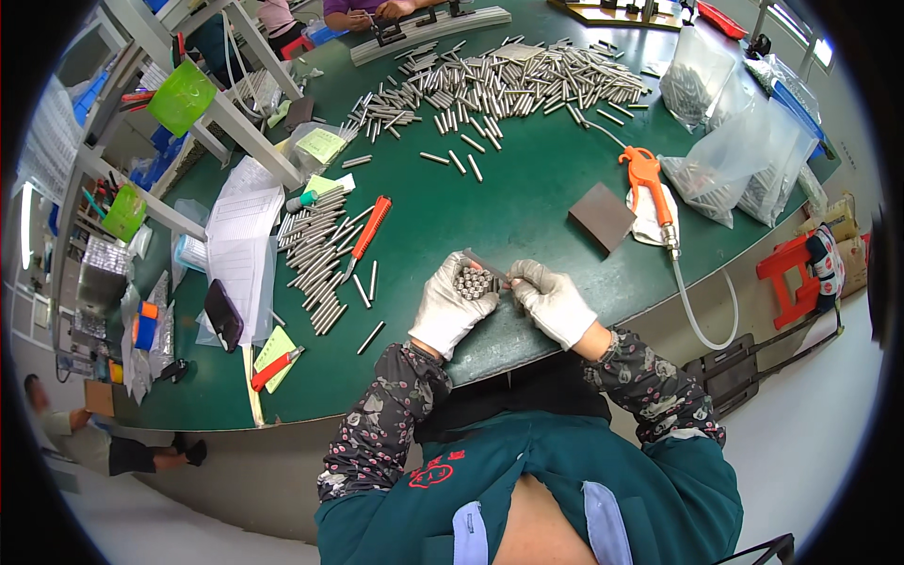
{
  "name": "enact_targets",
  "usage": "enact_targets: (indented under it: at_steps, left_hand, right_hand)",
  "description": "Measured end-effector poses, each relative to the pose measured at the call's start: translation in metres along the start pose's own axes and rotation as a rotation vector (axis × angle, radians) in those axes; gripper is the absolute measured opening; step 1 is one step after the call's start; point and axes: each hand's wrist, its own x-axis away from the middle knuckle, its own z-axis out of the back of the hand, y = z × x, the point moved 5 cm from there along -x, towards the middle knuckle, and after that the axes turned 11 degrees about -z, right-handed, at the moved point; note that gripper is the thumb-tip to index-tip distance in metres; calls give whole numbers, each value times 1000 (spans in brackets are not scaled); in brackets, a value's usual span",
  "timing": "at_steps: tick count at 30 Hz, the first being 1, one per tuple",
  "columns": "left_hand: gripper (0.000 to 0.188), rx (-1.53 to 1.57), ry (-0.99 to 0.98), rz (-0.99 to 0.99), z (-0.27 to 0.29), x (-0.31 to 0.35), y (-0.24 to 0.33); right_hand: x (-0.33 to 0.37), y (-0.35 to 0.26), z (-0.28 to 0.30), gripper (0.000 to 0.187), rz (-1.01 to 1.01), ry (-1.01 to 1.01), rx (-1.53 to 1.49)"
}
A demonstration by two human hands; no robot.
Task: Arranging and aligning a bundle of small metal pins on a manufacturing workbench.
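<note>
Near the front edge of the green table, my left hand [445,303], in a white glove, is wrapped round a bundle of metal pins [474,282] with their round ends facing up. A thin dark strip [487,263] runs along the bundle's far side. My right hand [554,303], also gloved, pinches the strip's right end; its exact kind is unclear. Left of my hands lie a loose metal pin [371,338], a pile of similar pins [320,250] and an orange-handled knife [372,228]. A dark brown block [602,218] sits to the right.
A large heap of pins [518,80] spreads across the far table. An orange air gun [646,179] with a hose and bags of pins [739,165] are at right. A phone [223,315], papers [243,226] and a red cutter [275,367] lie left. Another person's hand [394,8] is at the far side.
</note>
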Motion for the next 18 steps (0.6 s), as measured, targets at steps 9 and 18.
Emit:
enact_targets:
  at_steps: [9, 18]
  left_hand:
    - [43, 34, -14, 20, 1, 1, -2]
    - [38, 108, -32, 88, -1, 1, -5]
  right_hand:
    - [1, -12, 2, 15, 187, -17, 206]
    - [4, -20, 21, 10, 316, 88, 566]
